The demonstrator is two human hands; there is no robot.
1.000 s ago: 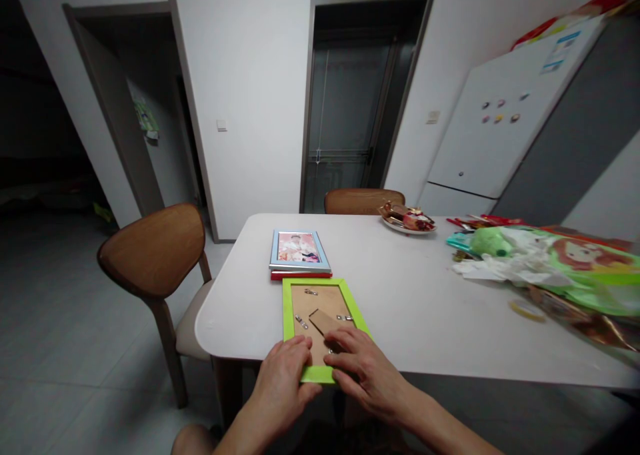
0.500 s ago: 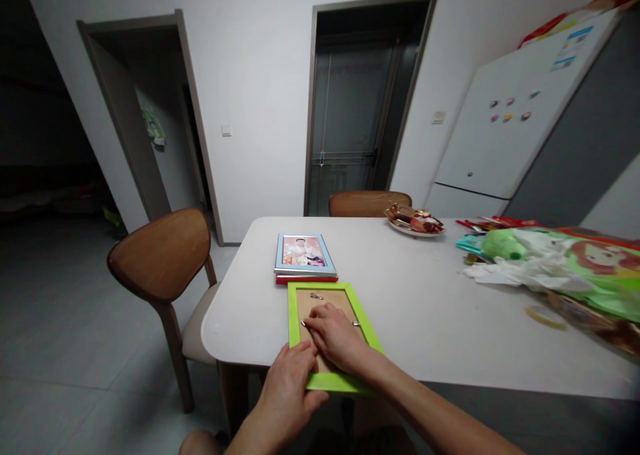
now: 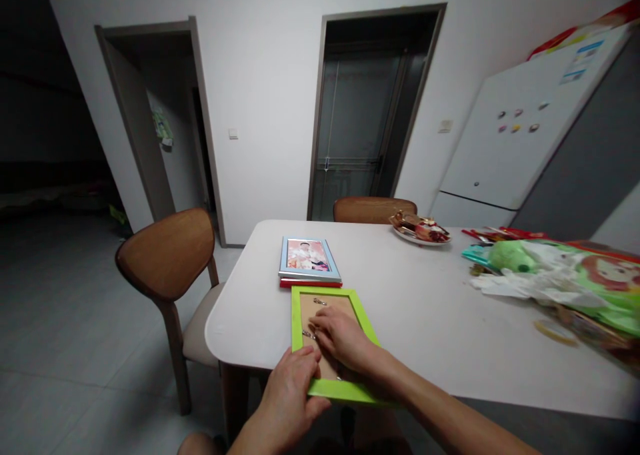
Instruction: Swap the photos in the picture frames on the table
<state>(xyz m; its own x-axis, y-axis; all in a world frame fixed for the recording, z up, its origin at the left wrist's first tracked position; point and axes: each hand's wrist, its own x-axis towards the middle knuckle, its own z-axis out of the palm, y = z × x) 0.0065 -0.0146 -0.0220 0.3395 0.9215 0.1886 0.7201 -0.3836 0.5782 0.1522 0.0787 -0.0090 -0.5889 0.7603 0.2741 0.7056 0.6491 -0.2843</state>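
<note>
A lime-green picture frame (image 3: 297, 318) lies back side up at the table's near edge, its tan backing board (image 3: 345, 301) facing me. My left hand (image 3: 295, 381) grips the frame's lower left corner, fingers on top and thumb at the bottom edge. Over the board, my right hand (image 3: 340, 335) has its fingers bent together, fingertips beside a small metal clip (image 3: 309, 335) at the left inner edge. Whether they pinch anything is hidden. A metal hanger (image 3: 320, 301) sits near the board's top. Just beyond lies a light-blue photo frame (image 3: 283, 258) on a red frame (image 3: 310, 283).
The frames rest on a white table (image 3: 400, 295). A plate (image 3: 420, 238) of wrapped items stands at the far edge. Plastic bags with a green plush toy (image 3: 515, 258) and a tape roll (image 3: 555, 333) occupy the right side. Wooden chairs stand left (image 3: 170, 261) and behind (image 3: 375, 208).
The camera view has shifted slightly. My right fingertips have moved a little off the left metal clip, which now shows more fully. My left hand keeps its hold on the frame's corner.
</note>
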